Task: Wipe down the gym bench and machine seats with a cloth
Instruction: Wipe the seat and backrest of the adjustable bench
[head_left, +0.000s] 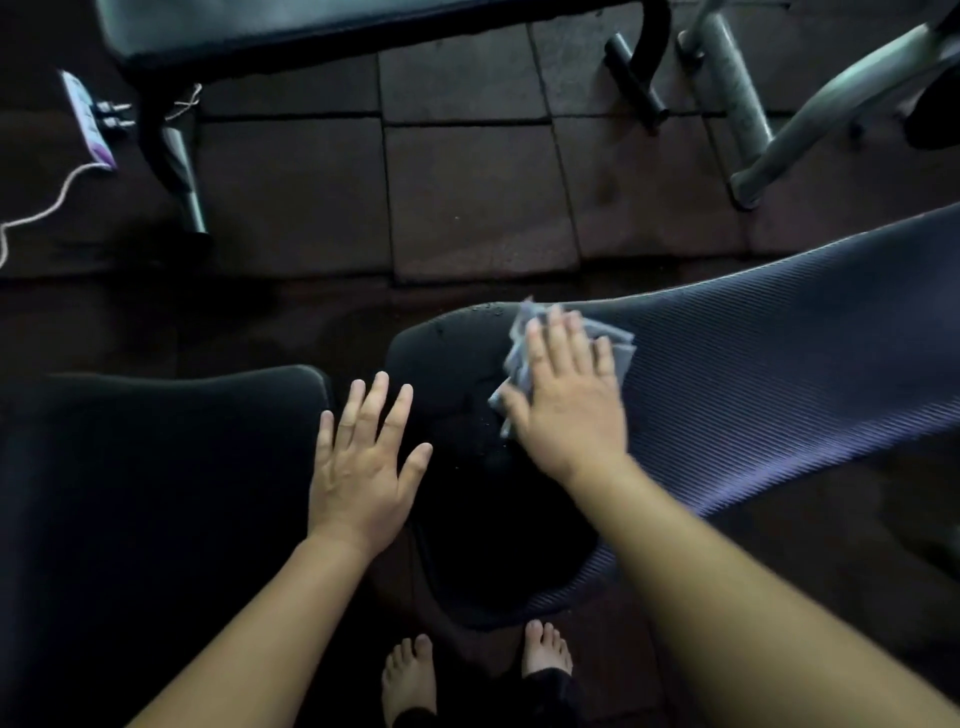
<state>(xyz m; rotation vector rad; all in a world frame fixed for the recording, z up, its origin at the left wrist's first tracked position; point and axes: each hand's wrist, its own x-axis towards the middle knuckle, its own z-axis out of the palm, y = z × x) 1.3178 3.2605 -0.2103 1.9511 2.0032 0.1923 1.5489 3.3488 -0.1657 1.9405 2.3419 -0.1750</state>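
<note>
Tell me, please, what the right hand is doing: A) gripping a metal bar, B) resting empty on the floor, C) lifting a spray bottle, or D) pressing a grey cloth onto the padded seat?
D: the right hand lies with straight fingers on the grey cloth, flat against the padded seat.

No word, brand, number or sign can be read anywhere. The only printed marking is a white and purple patch on the power strip (87, 120), which lies on the floor (467, 197) at the far left, just beside a bench leg (179, 156). Its print is too small and blurred to read.
</note>
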